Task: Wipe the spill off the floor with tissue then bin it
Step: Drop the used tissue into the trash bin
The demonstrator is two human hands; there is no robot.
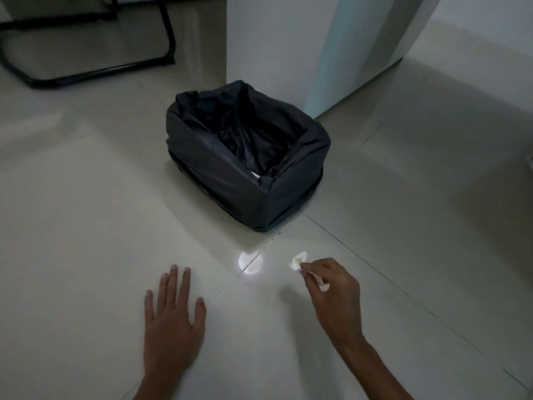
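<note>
A small crumpled white tissue is pinched between the fingertips of my right hand, a little above the pale tiled floor, lower right of centre. My left hand lies flat on the tiles with its fingers spread and nothing in it. A bin lined with a black bag stands open on the floor beyond both hands, a bit of white showing inside it. A bright round patch shines on the floor between the hands and the bin; I cannot tell whether it is wet or a reflection.
A white cabinet or appliance stands right behind the bin. The black tubular base of a chair rests on the floor at the upper left. Tile joints run diagonally across the floor.
</note>
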